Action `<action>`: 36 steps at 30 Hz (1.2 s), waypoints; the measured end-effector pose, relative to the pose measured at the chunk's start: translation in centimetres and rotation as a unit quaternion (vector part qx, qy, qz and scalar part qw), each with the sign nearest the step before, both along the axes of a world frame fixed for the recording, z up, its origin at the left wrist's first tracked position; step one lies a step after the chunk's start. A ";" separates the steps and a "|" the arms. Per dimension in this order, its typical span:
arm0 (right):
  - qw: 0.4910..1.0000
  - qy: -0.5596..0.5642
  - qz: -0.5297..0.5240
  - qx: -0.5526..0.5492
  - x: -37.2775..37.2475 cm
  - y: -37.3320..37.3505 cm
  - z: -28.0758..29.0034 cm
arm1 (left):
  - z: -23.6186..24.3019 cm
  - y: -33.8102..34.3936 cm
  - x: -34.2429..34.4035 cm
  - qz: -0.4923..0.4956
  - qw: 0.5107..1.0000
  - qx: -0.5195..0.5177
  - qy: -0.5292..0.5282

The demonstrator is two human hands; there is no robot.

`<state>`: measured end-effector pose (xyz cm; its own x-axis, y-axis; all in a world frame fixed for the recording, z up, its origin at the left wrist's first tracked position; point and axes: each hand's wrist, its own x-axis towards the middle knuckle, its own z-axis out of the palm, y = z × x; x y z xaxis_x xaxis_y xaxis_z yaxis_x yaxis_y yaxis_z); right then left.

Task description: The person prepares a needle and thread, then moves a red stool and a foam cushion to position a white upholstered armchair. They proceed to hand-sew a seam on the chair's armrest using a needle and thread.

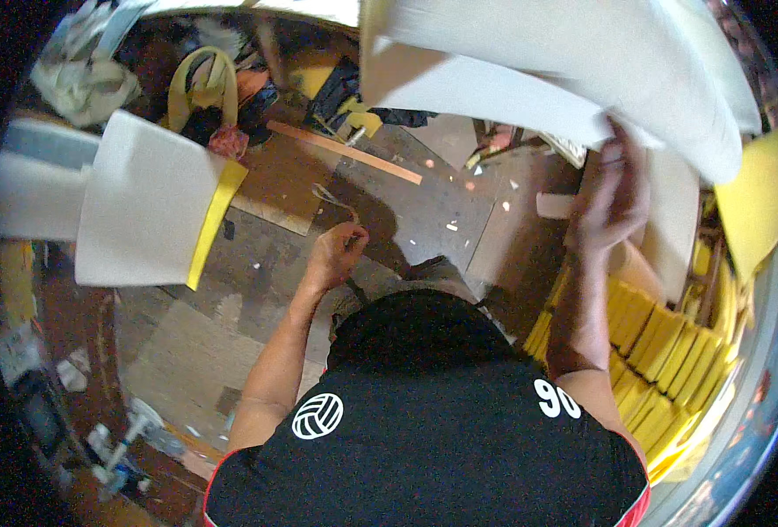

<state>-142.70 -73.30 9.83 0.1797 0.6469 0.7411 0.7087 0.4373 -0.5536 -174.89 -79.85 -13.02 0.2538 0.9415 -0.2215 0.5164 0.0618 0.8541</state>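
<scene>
Worn grey-brown flooring (433, 211), littered with small scraps, spread below. Elbow bent, the left hand (338, 253) curled its fingers closely around one end of a thin, pale, looped object (340, 204), which jutted forward. The raised right hand (613, 198), blurred, reached the lower edge of a large off-white padded sheet (573, 53); its grip could not be told. Stacked yellow blocks (661, 342) lay beside that forearm.

Patchy grey-brown floor (428, 206), small pale scraps (452, 227) scattered about.
</scene>
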 end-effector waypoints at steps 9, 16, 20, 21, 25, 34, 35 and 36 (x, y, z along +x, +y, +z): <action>0.919 0.147 0.167 -0.326 11.6 -14.4 -10.7 | 10.0 0.9 21.6 -0.337 0.932 -0.009 -0.135; 0.836 0.281 0.161 -0.443 23.9 -20.9 -11.3 | 11.2 0.3 38.6 -0.481 0.858 -0.128 -0.124; 0.840 0.351 0.074 -0.408 28.4 -24.4 -12.1 | 11.7 0.7 44.7 -0.556 0.815 -0.159 -0.037; 0.844 0.359 0.044 -0.396 29.6 -25.1 -12.8 | 11.9 0.8 46.2 -0.572 0.803 -0.167 -0.015; 0.812 0.473 -0.016 -0.343 33.7 -25.1 -13.4 | 10.6 1.8 50.5 -0.581 0.792 -0.186 -0.020; 0.678 0.724 -0.030 -0.121 47.1 -22.6 -10.1 | 7.6 8.7 61.3 -0.520 0.779 -0.330 -0.114; 0.684 0.725 -0.001 -0.080 48.7 -22.4 -9.8 | 7.3 9.5 63.3 -0.536 0.767 -0.321 -0.150; 0.676 0.734 -0.008 -0.060 49.9 -22.3 -9.7 | 7.3 10.0 64.6 -0.534 0.762 -0.328 -0.161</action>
<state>-92.77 -95.57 0.18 0.6721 0.6758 -0.3025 -0.6400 0.3249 -0.6962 -110.24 -69.86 -5.73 0.9384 -0.1283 -0.3208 0.3424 0.2210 0.9132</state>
